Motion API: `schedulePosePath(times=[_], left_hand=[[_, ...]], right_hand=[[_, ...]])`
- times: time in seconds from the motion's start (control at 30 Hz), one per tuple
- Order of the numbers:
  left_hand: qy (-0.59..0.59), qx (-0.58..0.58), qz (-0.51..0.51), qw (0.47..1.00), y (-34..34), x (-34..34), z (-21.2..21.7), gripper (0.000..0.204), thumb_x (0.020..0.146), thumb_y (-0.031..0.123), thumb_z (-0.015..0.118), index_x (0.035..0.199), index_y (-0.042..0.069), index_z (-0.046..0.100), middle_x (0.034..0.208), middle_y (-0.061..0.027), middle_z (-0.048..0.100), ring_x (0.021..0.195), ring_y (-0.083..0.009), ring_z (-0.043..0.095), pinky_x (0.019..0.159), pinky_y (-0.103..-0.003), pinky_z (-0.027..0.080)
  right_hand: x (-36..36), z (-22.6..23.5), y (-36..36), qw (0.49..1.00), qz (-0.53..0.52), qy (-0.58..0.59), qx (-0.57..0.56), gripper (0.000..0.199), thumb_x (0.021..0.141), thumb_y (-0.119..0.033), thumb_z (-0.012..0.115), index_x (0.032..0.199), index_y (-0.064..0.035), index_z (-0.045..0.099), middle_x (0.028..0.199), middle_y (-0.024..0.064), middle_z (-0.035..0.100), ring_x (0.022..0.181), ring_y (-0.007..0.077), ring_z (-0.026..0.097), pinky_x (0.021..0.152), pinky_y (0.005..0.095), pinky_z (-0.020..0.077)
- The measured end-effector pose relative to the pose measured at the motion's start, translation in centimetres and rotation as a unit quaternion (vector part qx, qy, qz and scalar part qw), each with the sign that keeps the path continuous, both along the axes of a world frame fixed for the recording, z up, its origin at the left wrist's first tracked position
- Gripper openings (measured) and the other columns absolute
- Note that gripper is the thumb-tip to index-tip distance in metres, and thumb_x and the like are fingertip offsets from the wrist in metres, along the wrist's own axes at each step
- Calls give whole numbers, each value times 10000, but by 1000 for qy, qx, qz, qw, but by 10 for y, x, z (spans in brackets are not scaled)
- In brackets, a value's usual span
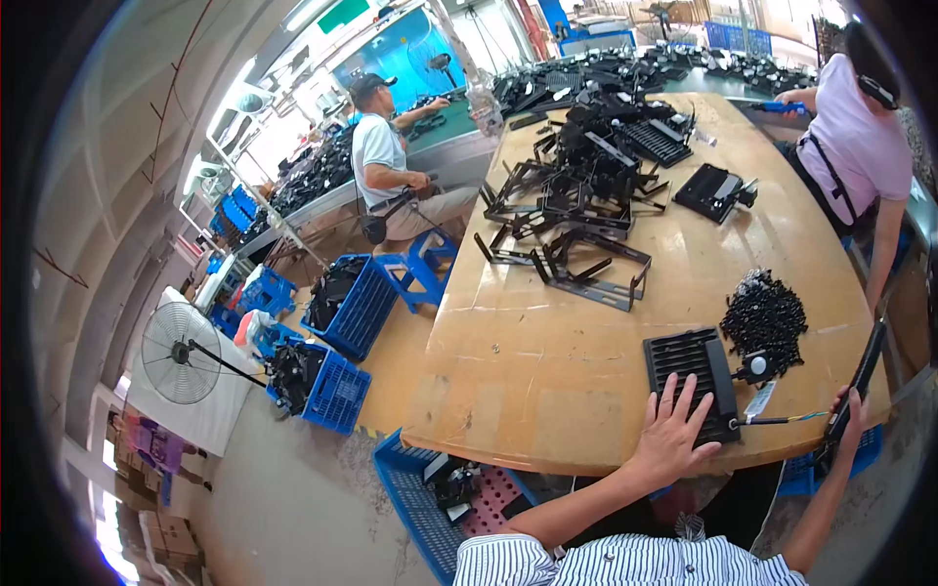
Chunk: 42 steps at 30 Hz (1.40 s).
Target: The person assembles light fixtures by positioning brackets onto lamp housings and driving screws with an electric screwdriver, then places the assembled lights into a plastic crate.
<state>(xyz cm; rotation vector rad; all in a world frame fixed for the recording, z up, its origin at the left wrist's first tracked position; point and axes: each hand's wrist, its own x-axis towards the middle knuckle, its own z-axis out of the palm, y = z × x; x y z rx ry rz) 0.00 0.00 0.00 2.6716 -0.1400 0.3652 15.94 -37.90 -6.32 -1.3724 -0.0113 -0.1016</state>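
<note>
My left hand (pixel 672 428) lies flat with fingers spread on a black finned floodlight housing (pixel 682 354) near the table's front edge. A small sensor with a white dome (pixel 756 365) juts from the housing's right side. Below it a short cable with coloured wire ends (pixel 782 420) runs right, a pale tag beside it. At the table's right edge my right hand (pixel 852 418) is closed around a long black electric screwdriver (pixel 866 369), held upright and tilted. A heap of small black screws (pixel 766 317) sits just beyond the sensor.
Black U-shaped brackets (pixel 591 278) pile up mid-table, with another finned housing (pixel 713 191) to their right. Blue crates (pixel 337 389) stand left, one (pixel 410 488) by my left arm. Co-workers sit at the far left (pixel 379 146) and right (pixel 860 127). A conveyor (pixel 454 122) runs behind.
</note>
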Motion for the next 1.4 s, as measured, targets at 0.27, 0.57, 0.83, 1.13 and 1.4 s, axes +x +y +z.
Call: schedulePosePath(times=[0.27, 0.57, 0.83, 1.13, 1.4], left_hand=[[-32, -57, -92, 994, 49, 140, 26, 394, 807, 123, 639, 1173, 17, 537, 1159, -201, 522, 1081, -385, 486, 927, -438, 408], [19, 67, -120, 990, 19, 258, -18, 190, 765, 79, 649, 930, -12, 625, 964, -253, 548, 949, -398, 558, 809, -441, 475], [5, 47, -104, 993, 9, 254, -5, 106, 752, 54, 661, 803, -39, 662, 887, -241, 576, 870, -397, 586, 802, -428, 488], [30, 78, -81, 993, -2, 263, 1, 168, 768, -12, 517, 767, -25, 684, 874, -253, 641, 851, -385, 641, 756, -433, 533], [-30, 100, -52, 993, 21, 257, -2, 151, 740, 81, 566, 752, -11, 685, 813, -259, 645, 784, -398, 646, 739, -455, 523]], right_hand=[[-3, -5, 5, 1000, -23, -2, 4, 235, 945, -267, 533, 1023, -49, 491, 847, 15, 523, 698, 68, 521, 603, 220, 459], [-17, 15, 25, 999, -44, -23, 9, 419, 928, -231, 524, 1280, -38, 405, 872, 45, 521, 693, 90, 525, 603, 231, 473], [-23, 37, 41, 998, -20, -48, 33, 325, 921, -226, 522, 1161, -22, 440, 890, 63, 528, 706, 99, 529, 608, 242, 475], [-20, 36, 34, 998, -49, -42, 11, 271, 905, -216, 564, 1071, -20, 476, 841, 59, 547, 680, 110, 550, 607, 254, 489], [-13, 42, 52, 998, -30, -49, 41, 308, 878, -178, 603, 1084, 0, 458, 828, 72, 586, 671, 121, 592, 610, 272, 522]])
